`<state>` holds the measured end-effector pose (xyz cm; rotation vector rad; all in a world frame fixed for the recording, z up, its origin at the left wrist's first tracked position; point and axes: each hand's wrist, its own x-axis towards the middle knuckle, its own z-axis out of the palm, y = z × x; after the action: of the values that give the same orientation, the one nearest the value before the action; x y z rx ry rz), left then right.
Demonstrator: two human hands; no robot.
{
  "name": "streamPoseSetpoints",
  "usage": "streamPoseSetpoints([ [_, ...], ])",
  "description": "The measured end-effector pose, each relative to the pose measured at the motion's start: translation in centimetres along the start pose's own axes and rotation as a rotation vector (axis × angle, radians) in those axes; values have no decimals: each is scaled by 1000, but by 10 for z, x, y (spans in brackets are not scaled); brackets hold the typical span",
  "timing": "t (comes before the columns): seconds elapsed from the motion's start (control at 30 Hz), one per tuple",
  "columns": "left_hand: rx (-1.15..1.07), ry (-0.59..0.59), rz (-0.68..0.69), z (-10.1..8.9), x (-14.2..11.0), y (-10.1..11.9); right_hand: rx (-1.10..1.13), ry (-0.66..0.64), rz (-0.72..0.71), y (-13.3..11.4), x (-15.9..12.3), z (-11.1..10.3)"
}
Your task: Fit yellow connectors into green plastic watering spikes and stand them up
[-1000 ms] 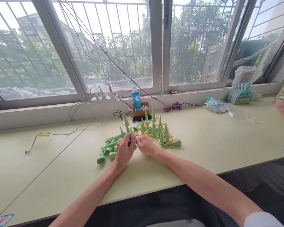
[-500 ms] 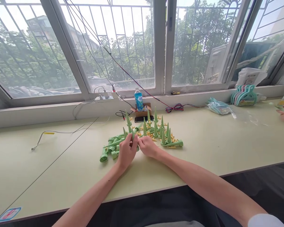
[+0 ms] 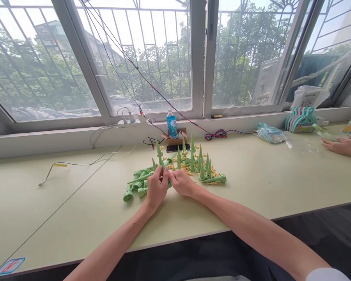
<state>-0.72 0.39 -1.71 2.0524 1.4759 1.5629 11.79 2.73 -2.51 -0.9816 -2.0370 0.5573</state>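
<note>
My left hand (image 3: 157, 188) is closed round a green plastic spike (image 3: 163, 164), whose pointed tip shows above the fingers. Pressed up against it, my right hand (image 3: 181, 182) is pinched shut at the spike's side; what its fingertips hold is hidden. To the right, several green cone-shaped spikes (image 3: 201, 172) stand upright among small yellow plastic pieces (image 3: 213, 171). More green spikes with capped ends (image 3: 128, 193) lie in a heap by my left hand.
Behind the spikes are a phone (image 3: 175, 148), a small cardboard box (image 3: 181, 134) and a blue bottle (image 3: 172, 124). Cables (image 3: 216, 133) run along the sill. Teal hangers (image 3: 301, 119) and bagged hangers (image 3: 270, 132) sit at right, near another person's hand (image 3: 341, 146).
My hands stay together, with the spike in the left tipped slightly lower. At the far right, the other person's hands have come further in, holding something pale green.
</note>
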Motion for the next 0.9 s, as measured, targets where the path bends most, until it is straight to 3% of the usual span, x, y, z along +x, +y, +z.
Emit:
streamPoseSetpoints([
  [0.17, 196, -3, 195, -1, -4, -7, 172, -96, 145, 1, 3, -1],
  [0.27, 217, 3, 222, 0, -5, -8, 183, -107, 166, 1, 3, -1],
  [0.57, -199, -44, -125, 2, 0, 0, -53, -3, -43, 4, -2, 3],
  [0.9, -230, -77, -158, 3, 2, -2, -49, 77, 22, 0, 0, -4],
])
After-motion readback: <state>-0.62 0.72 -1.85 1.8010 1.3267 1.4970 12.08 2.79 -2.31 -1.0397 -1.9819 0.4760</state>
